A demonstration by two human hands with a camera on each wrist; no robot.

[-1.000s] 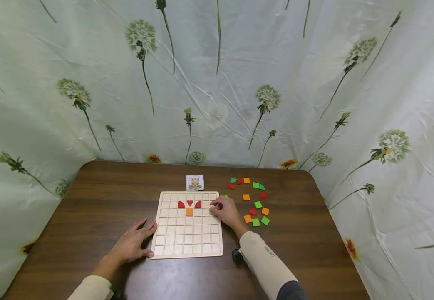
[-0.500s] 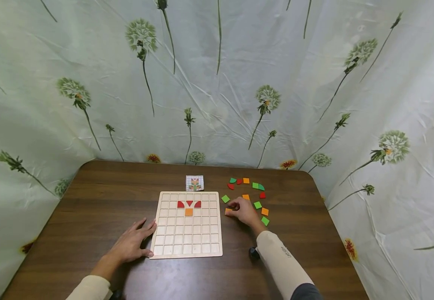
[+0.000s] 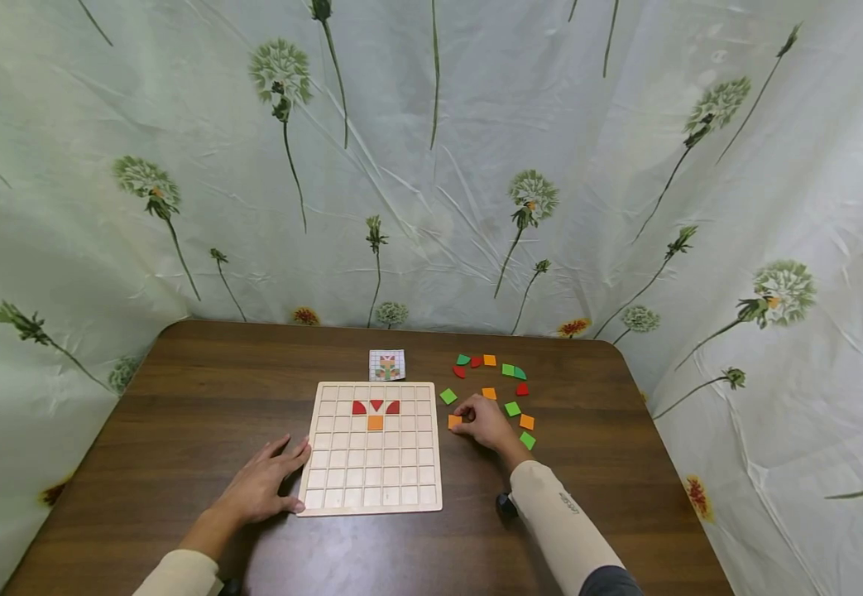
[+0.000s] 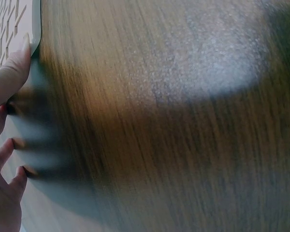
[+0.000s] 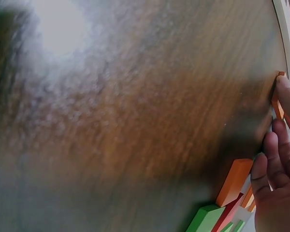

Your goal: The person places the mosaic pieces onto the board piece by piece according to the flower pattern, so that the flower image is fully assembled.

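A light wooden grid board (image 3: pixel 409 476) lies on the table. Red pieces, including a red triangle (image 3: pixel 376 405), sit in its upper cells above an orange square (image 3: pixel 375 423). My left hand (image 3: pixel 263 480) rests at the board's left side, fingers spread, its thumb (image 4: pixel 20 60) on the near corner. Just right of the board, my right hand (image 3: pixel 489 422) pinches an orange square tile (image 3: pixel 455 422) at table level. In the right wrist view the thumb (image 5: pixel 287 94) lies against this tile's edge, and the other fingers are partly bent.
A small patterned card (image 3: pixel 387 364) lies beyond the board. Loose green, red and orange pieces are scattered at the right, among them a green square (image 3: pixel 448 396) and a red piece (image 3: pixel 522 389). My right forearm covers some pieces. A floral curtain (image 3: pixel 431 207) hangs behind the table (image 3: pixel 237 372).
My right hand has moved right from the board's right edge to the orange square tile, then stayed nearly still there. The left hand and the board have not visibly moved.
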